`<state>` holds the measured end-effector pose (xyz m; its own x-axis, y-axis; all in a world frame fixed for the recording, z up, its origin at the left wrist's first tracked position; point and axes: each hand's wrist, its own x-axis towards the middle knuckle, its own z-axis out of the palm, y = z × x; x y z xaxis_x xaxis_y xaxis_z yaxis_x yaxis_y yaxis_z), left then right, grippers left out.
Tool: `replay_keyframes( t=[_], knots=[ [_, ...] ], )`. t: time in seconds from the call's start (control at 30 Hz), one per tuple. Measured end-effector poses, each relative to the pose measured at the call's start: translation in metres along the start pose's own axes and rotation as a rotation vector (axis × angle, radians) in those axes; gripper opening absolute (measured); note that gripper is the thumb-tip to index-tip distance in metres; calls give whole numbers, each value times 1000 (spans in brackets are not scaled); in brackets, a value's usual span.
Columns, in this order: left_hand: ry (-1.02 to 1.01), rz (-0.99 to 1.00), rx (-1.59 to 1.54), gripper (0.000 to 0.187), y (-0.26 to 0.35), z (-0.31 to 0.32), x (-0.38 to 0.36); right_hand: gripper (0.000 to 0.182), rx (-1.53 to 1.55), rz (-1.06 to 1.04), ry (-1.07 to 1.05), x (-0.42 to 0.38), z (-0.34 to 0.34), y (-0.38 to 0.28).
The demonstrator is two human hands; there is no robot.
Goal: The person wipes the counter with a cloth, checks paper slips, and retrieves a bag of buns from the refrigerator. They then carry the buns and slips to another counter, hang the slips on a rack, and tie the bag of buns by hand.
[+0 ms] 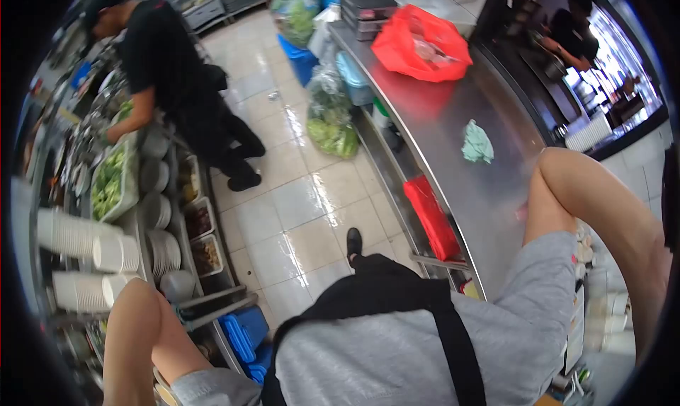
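The long stainless-steel bench (453, 123) carries a crumpled red plastic bag (421, 43) at its far end and a small pale-green cloth (477, 143) mid-surface, both untouched; nothing looks begun. Only bent bare arms show, the right arm (588, 201) over the bench's near edge, the left arm (138, 335) by stacked white bowls (78, 236). Both hands lie outside the picture, so whether their fingers are spread or holding anything cannot be told.
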<state>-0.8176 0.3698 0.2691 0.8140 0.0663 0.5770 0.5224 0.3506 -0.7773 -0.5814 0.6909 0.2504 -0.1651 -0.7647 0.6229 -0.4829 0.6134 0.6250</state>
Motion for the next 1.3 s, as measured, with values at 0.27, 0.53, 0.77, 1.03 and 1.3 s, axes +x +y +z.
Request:
replay_keyframes(
  t=[0.27,0.53,0.77,1.03,1.3],
  knots=[
    [-641,-894,-251,23,91,135,-150,27,-2,1289,-699,-346,54,16],
    [-1179,-1475,-649,10,152,207,-304,49,-1093,2166,-659,-548,132,-134],
    [-1006,-914,-1545,21,285,380,-325,32,-323,2350,-204,-456,286,-4],
    [-708,-653,-2002,22,337,474,-257,25,-476,2204,255,-367,153,40],
    [-744,-715,-2113,19,397,504,-242,82,-1415,2486,-419,-495,131,-113]
  ],
)
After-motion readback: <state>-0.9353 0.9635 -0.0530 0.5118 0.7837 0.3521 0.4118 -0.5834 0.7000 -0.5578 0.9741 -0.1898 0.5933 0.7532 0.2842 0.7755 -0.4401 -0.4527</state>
